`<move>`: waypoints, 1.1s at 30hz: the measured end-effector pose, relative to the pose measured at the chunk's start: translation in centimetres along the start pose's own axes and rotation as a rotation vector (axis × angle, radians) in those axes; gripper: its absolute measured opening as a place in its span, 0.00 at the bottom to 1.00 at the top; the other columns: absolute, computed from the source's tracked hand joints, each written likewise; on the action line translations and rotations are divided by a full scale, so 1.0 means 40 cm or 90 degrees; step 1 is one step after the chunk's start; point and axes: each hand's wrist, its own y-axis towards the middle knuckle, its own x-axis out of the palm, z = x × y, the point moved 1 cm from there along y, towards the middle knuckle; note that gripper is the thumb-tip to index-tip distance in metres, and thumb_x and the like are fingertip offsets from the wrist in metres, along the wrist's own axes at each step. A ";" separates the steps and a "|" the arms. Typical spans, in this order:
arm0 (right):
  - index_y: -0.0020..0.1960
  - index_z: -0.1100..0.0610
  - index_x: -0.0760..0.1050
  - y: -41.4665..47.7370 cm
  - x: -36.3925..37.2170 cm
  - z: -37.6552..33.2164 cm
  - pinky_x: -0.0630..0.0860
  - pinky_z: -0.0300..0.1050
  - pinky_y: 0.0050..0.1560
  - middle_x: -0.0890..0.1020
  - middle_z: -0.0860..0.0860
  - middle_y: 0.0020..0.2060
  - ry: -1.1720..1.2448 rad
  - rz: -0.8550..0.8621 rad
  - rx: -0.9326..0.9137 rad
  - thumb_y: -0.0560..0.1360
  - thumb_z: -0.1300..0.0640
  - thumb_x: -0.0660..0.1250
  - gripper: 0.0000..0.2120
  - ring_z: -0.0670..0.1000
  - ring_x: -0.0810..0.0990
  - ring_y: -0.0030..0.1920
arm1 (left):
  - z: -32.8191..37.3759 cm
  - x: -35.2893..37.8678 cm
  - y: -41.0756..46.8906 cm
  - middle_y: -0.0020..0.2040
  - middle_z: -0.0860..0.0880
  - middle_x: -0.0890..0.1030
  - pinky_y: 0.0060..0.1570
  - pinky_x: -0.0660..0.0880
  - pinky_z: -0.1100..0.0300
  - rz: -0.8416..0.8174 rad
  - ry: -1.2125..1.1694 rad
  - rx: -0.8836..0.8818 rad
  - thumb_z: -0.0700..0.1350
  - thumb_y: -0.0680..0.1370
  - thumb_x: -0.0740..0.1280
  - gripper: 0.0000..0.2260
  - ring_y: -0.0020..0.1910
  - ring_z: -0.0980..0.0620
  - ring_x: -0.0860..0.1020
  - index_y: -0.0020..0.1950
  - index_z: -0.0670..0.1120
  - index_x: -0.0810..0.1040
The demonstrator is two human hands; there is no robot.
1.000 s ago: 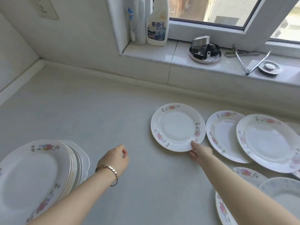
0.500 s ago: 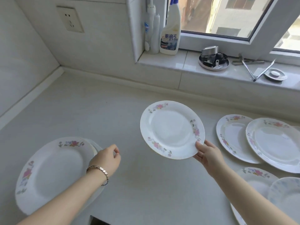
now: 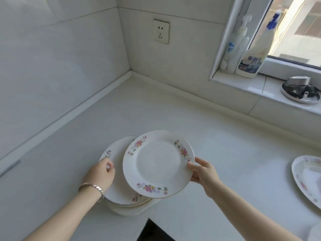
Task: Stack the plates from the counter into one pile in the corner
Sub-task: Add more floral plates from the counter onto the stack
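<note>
R hand [image 3: 202, 173] pinches the right rim of 1 floral plate [image 3: 159, 164] – thumb on top, fingers curled under – and holds it in the air, roughly level w/ a slight tilt, partly over the pile [image 3: 119, 185]. The pile sits on the counter [image 3: 225, 145] near the front edge, well apart from the wall corner at back. L hand [image 3: 101, 173] is loosely curled, fingertips on the left rim of the pile's top plate, looks like steadying rather than gripping; can't tell if it presses down. Bracelet [image 3: 92, 187] on L wrist. Held plate overlaps the pile on its right side, not centred yet, and can't tell if its near edge touches the top plate. At least 1 more plate [image 3: 305, 180] lies flat at far right on the counter, cut off by the frame, so my guess is the task is part done w/ more to collect. Step in hand: set this plate on the pile. To do it well – shift it left until rims line up w/ the top plate, level it, lower it flat, and slide the R fingers out from under only once the far side rests, so it doesn't clack or chip. L hand should clear the rim first or fingers get pinched. Risk: pile is close to the counter edge, an off-centre drop could nudge it. Glazed plates likely slippery. Spray bottle [image 3: 251, 54] and metal lid w/ parts [image 3: 300, 93] on the sill, not involved.
</note>
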 end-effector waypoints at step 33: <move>0.47 0.51 0.74 -0.034 -0.134 0.032 0.71 0.38 0.31 0.79 0.47 0.29 -0.597 0.128 -0.009 0.77 0.52 0.58 0.07 0.47 0.77 0.29 | 0.256 0.176 0.035 0.36 0.51 0.76 0.40 0.69 0.60 -0.198 0.105 0.286 0.44 0.77 0.57 0.04 0.41 0.45 0.75 0.44 0.51 0.70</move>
